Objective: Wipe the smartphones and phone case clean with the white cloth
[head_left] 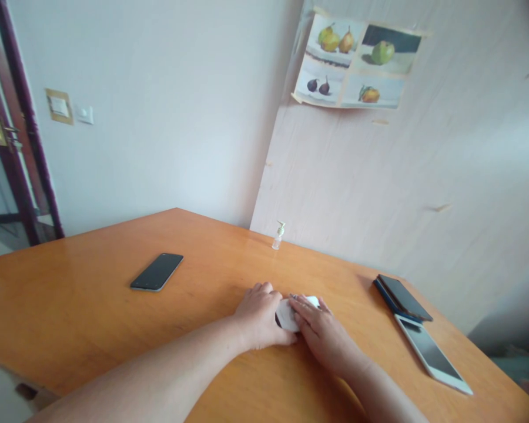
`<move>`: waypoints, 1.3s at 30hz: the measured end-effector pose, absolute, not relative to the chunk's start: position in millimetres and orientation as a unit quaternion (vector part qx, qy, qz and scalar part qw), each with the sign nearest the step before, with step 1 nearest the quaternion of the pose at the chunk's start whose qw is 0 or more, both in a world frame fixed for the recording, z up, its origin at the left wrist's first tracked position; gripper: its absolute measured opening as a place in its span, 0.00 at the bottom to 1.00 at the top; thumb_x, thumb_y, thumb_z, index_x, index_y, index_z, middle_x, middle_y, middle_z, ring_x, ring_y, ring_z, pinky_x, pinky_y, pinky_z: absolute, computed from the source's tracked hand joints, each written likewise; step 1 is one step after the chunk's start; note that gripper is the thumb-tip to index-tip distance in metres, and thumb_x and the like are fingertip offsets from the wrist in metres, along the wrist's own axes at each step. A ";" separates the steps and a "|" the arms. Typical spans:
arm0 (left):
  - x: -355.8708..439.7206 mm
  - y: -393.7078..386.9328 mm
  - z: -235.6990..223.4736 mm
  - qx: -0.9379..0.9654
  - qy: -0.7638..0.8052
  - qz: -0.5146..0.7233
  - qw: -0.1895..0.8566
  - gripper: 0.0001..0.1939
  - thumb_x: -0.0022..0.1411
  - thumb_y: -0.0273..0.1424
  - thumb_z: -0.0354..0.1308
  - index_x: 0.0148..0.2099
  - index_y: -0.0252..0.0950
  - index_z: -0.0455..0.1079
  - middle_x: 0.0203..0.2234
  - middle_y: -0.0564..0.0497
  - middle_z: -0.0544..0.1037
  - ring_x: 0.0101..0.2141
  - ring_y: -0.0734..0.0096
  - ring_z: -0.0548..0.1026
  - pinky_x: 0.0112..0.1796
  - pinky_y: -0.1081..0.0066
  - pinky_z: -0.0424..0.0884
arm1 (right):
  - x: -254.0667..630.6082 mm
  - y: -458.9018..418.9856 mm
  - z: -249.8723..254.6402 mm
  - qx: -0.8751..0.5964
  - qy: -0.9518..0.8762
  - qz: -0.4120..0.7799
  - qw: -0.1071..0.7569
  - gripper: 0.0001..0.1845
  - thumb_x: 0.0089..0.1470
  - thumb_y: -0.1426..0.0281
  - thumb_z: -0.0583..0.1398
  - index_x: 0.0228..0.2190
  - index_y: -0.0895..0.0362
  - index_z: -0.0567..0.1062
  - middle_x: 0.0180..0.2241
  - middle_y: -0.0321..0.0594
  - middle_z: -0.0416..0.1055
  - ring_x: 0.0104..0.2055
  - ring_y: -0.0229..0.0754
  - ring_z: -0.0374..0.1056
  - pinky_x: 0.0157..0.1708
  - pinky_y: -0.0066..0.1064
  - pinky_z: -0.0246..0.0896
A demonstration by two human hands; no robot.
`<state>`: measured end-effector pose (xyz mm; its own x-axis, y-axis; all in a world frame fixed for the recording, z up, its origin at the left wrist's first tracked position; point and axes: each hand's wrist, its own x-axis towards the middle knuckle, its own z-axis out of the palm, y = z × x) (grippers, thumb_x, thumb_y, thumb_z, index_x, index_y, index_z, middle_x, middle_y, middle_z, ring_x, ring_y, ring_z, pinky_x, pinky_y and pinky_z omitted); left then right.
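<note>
At the middle of the table, my left hand (261,317) is curled around the left side of a small object, its thumb along the near edge. Only a dark edge of this object (278,321) shows, so I cannot tell its kind. A white cloth (287,315), perhaps a wipe, lies over it. My right hand (316,326) presses down on the cloth from the right, its fingers close together. Both hands are closed on these things, and most of the object is hidden beneath them.
A dark phone (157,272) lies at left on the orange wooden table (92,305). Behind my hands stands a small clear pump bottle (277,238). On the right lie a white tablet (434,353) and a dark-covered device (404,298). Walls border the table's back.
</note>
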<state>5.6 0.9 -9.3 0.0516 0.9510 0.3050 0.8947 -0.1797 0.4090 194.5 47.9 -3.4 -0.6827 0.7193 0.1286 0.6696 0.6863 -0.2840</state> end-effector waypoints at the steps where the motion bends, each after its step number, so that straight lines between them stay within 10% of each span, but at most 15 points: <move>1: 5.7 0.9 -9.2 0.722 0.640 0.258 0.056 0.28 0.37 0.54 0.67 0.36 0.40 0.73 0.38 0.44 0.72 0.42 0.49 0.71 0.40 0.61 0.66 | 199.3 55.4 -6.4 -0.417 -0.897 0.090 0.115 0.25 0.64 0.68 0.47 0.60 0.56 0.66 0.63 0.46 0.60 0.67 0.49 0.52 0.67 0.54 0.31; 11: 5.0 0.0 -5.4 0.727 0.646 0.227 0.048 0.29 0.39 0.57 0.64 0.36 0.40 0.72 0.38 0.45 0.72 0.42 0.51 0.72 0.40 0.62 0.68 | 193.2 38.6 -1.5 -0.300 -0.933 0.132 0.147 0.24 0.61 0.72 0.50 0.56 0.50 0.71 0.60 0.41 0.66 0.63 0.46 0.59 0.65 0.44 0.46; 16: 2.9 2.1 -9.9 0.731 0.638 0.238 0.052 0.32 0.37 0.58 0.65 0.38 0.41 0.71 0.39 0.45 0.72 0.42 0.52 0.71 0.40 0.63 0.67 | 213.5 61.3 -1.5 -0.435 -0.877 0.104 0.177 0.17 0.58 0.71 0.52 0.39 0.51 0.81 0.40 0.42 0.79 0.44 0.49 0.74 0.45 0.37 0.65; 39: -2.9 10.1 -4.3 0.673 0.634 0.334 0.182 0.26 0.43 0.57 0.63 0.34 0.39 0.75 0.31 0.49 0.73 0.33 0.61 0.71 0.30 0.69 0.60 | 203.0 50.4 2.6 -0.455 -0.812 0.111 0.348 0.08 0.55 0.67 0.56 0.28 0.54 0.74 0.29 0.38 0.72 0.32 0.42 0.67 0.32 0.29 0.57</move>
<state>-2.9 10.1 -4.3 -0.0286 0.9752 0.2195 0.7325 -0.1290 0.6685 203.0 50.4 2.6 -0.3432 0.8162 0.4648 0.6615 0.5613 -0.4973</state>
